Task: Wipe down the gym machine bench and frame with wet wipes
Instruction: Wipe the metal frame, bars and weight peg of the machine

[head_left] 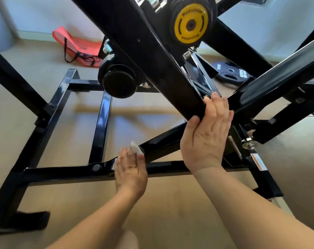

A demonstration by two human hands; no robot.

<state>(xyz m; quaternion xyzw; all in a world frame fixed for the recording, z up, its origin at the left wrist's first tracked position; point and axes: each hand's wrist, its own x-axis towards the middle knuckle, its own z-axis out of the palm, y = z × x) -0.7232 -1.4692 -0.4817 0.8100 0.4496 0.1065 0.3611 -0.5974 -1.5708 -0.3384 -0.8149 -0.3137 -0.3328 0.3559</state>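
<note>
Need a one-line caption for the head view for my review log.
Left hand holds a wet wipe against a low diagonal frame bar; right hand braces on the thick black beam above.

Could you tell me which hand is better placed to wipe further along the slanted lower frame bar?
Left, I'd say. The left hand holds the wet wipe against the slanted lower bar; the right hand carries no wipe and rests against the thick upper beam.
</note>
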